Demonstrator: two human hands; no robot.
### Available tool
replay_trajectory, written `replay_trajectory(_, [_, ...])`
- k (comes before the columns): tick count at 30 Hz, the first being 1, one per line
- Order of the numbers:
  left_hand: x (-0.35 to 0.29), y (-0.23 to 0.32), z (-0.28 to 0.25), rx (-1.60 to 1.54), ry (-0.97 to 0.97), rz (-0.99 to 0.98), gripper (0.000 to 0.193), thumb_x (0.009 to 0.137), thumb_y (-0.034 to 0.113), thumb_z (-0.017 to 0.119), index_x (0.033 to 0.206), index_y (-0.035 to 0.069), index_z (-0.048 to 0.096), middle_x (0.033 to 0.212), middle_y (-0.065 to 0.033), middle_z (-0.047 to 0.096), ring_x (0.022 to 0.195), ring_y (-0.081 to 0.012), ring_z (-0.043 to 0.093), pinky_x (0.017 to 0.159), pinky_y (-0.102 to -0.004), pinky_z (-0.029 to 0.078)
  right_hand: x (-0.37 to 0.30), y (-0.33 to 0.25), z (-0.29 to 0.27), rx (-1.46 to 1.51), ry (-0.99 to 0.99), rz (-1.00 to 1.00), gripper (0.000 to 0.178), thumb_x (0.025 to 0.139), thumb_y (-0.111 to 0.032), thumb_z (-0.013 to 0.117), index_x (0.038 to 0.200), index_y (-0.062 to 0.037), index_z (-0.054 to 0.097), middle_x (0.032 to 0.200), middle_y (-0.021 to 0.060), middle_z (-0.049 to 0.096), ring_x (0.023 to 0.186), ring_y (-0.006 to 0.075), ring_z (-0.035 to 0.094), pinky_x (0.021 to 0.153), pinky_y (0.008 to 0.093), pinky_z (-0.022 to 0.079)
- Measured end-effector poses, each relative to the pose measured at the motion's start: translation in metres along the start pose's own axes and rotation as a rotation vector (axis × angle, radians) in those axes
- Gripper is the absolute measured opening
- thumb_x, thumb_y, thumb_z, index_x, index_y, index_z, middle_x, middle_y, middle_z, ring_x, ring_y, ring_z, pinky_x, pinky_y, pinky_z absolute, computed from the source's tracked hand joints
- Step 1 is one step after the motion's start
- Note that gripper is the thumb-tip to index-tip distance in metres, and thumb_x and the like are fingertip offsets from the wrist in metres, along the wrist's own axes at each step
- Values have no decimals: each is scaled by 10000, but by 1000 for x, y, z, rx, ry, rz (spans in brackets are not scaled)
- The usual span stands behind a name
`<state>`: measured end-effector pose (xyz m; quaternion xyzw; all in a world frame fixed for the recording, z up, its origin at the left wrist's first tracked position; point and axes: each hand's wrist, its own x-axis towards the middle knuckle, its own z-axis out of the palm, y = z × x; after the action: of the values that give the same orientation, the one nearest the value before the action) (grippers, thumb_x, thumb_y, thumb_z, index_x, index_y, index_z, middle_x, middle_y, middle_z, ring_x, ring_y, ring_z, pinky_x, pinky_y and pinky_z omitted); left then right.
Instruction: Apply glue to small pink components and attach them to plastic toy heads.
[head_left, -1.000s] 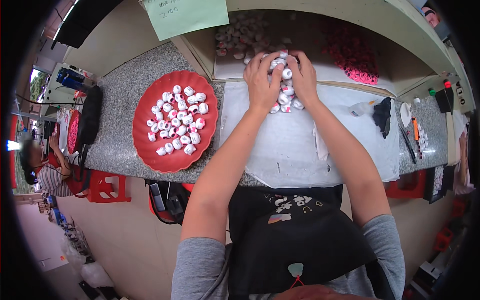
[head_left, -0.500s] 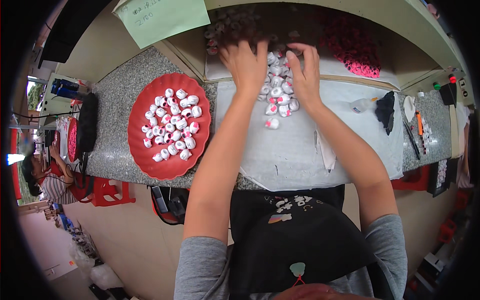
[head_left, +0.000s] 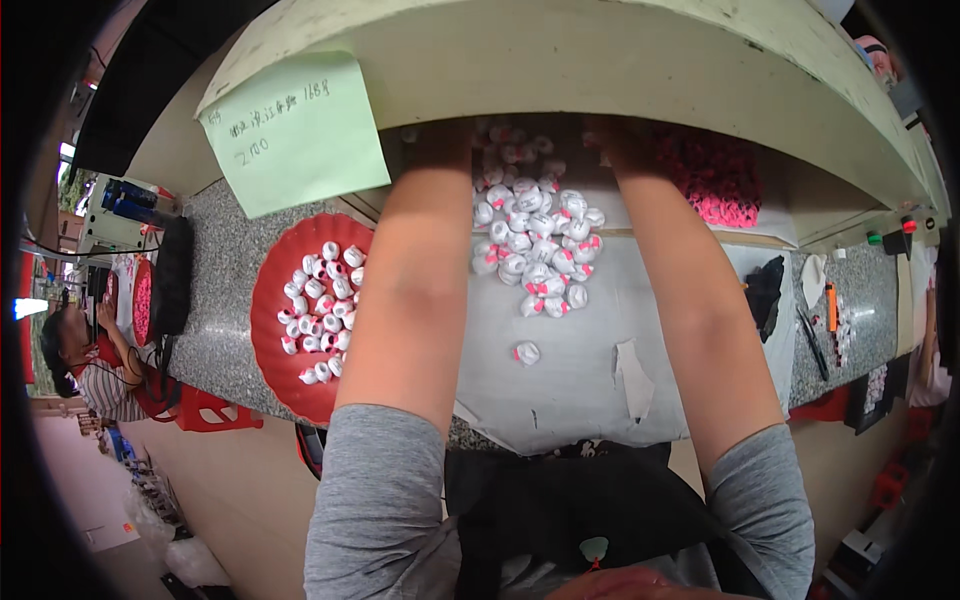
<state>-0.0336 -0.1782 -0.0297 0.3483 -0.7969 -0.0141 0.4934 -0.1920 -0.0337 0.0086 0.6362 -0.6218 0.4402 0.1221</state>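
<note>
Both my arms stretch forward into the shaded space under the cream hood. My left forearm (head_left: 420,260) goes in left of a pile of small white rounded pieces (head_left: 540,230) with pink patches, and its hand is hidden by the hood's edge. On the pile's other side is my right forearm (head_left: 680,270), its hand lost in shadow, fingers unreadable. Further back, more white pieces (head_left: 515,145) lie in the dark between the arms. A single white piece (head_left: 527,352) sits apart, nearer me on the pale sheet (head_left: 500,395).
A red scalloped plate (head_left: 275,375) of similar pieces is partly behind my left arm. Pink pieces (head_left: 725,205) are heaped at right under the cream hood (head_left: 560,70), which bears a green note (head_left: 300,135). Black cloth (head_left: 766,298) and an orange tool (head_left: 832,307) lie right. A person (head_left: 100,350) sits far left.
Both hands have gone deeper under the hood, out of clear sight. The white pile is bigger and spreads nearer me. My view has shifted, showing more of the hood.
</note>
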Motion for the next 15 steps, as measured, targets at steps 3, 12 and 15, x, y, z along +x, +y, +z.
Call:
replay_trajectory(3, [4,4,9,-146,-31,-59,412,787,358,411,1089,78,433,1050,-97,465,960,-236,444,806,-364,356,15,-34,-29,-507,-46,123,411,758,-420,395,1022,-122,498,1008,90,497,952,239,452,819,383,337])
replay_trajectory(12, [-2,25,2,-59,-104,46,381,771,305,441,1060,58,455,1051,-117,468,978,-259,430,824,-357,343,-4,-15,57,-51,-82,25,346,730,-214,461,1026,-35,480,1052,159,464,997,301,409,854,378,308])
replay_trajectory(15, [7,84,-26,99,-278,84,354,753,277,461,1022,47,477,1026,-132,481,965,-272,438,817,-359,347,-10,-19,29,-138,-130,129,324,723,-183,448,1004,-28,494,1018,163,486,952,300,441,843,378,318])
